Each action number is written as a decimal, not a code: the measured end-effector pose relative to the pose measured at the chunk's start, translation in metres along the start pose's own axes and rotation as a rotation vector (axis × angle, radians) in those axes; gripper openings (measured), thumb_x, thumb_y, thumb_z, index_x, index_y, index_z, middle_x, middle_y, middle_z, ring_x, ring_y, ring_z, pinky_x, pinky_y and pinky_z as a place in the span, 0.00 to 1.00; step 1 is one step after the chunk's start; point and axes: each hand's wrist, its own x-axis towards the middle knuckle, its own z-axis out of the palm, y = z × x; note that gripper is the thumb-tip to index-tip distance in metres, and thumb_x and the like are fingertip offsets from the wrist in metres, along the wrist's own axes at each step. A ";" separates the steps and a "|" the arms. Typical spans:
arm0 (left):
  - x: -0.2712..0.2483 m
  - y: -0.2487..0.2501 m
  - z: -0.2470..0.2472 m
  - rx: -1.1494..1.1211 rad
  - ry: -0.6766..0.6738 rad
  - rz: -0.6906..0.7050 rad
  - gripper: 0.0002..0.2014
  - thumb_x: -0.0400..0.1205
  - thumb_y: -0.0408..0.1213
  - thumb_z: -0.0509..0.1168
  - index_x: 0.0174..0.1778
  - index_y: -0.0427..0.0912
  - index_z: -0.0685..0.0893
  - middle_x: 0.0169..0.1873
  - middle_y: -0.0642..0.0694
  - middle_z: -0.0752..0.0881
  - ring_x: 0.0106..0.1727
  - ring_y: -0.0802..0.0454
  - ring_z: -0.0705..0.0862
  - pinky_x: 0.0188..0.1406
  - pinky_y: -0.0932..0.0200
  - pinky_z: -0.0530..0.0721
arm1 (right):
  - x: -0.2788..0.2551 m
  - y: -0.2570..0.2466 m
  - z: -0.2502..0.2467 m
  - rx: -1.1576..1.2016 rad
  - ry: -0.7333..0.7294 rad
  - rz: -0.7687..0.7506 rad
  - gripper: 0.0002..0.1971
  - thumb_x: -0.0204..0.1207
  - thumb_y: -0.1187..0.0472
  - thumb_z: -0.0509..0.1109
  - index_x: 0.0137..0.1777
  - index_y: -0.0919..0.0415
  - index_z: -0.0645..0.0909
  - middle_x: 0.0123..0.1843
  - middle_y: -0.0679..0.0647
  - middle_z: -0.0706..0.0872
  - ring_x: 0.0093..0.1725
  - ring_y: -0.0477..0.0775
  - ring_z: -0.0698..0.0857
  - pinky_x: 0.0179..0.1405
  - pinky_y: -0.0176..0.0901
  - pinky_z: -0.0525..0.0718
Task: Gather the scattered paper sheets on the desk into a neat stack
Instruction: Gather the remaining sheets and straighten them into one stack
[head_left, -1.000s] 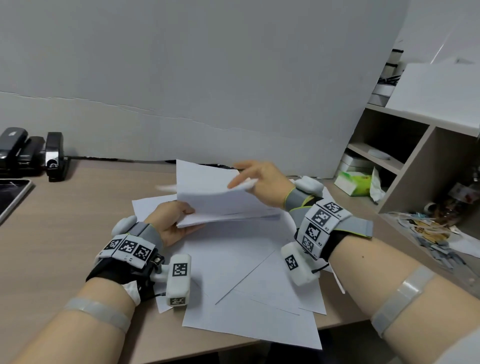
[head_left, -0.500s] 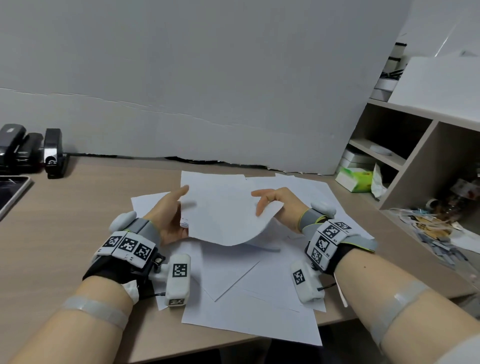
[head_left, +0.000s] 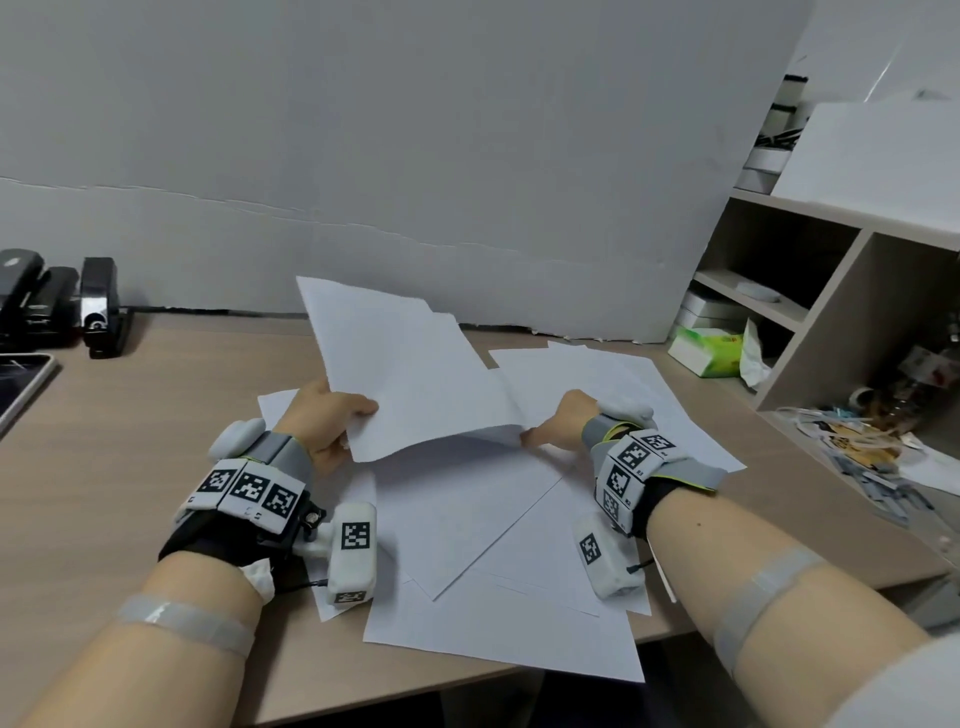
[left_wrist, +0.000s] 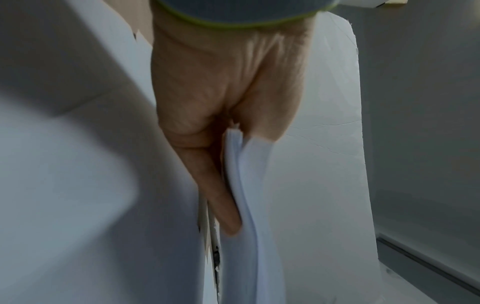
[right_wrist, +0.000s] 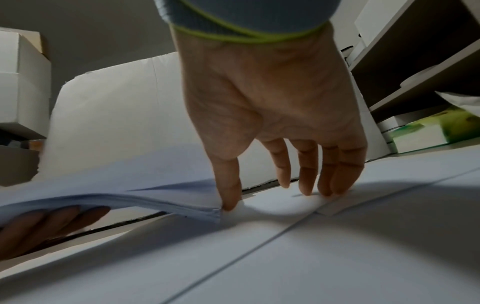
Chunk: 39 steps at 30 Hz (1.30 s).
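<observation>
Beige desk (head_left: 130, 431) strewn with white sheets, a half-gathered bundle held above them.

Loose sheets (head_left: 498, 613) overlap at the near edge. Above them the left hand (head_left: 324, 421) clamps thumb and fingers on the bundle (head_left: 415, 384), now tilted up where it drooped half a second ago. The right hand (head_left: 563, 423) has dropped onto the flat sheets, fingers spread, thumb at the bundle's corner. Farther off, shelves (head_left: 779, 291) hold small boxes and a green tissue pack (head_left: 706, 351); staplers (head_left: 57, 304) sit far left.
</observation>
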 end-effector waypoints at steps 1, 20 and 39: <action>0.001 0.000 -0.001 -0.031 0.020 0.013 0.17 0.79 0.20 0.65 0.64 0.34 0.81 0.48 0.35 0.87 0.42 0.38 0.84 0.45 0.45 0.85 | 0.001 0.001 0.000 -0.023 -0.016 0.015 0.28 0.58 0.36 0.79 0.38 0.60 0.76 0.41 0.54 0.84 0.43 0.59 0.84 0.50 0.46 0.81; -0.002 0.002 0.004 -0.107 0.057 0.036 0.19 0.80 0.18 0.62 0.67 0.34 0.79 0.57 0.35 0.87 0.48 0.38 0.88 0.40 0.49 0.89 | 0.008 0.030 -0.005 0.291 -0.021 0.062 0.08 0.75 0.65 0.72 0.45 0.59 0.73 0.38 0.55 0.77 0.34 0.56 0.80 0.22 0.37 0.77; 0.002 0.009 -0.010 0.089 0.562 0.423 0.18 0.78 0.28 0.59 0.63 0.42 0.82 0.49 0.44 0.87 0.47 0.42 0.83 0.50 0.53 0.81 | 0.011 0.104 -0.091 1.094 0.034 -0.125 0.03 0.80 0.68 0.70 0.49 0.62 0.85 0.41 0.56 0.86 0.28 0.47 0.79 0.17 0.32 0.63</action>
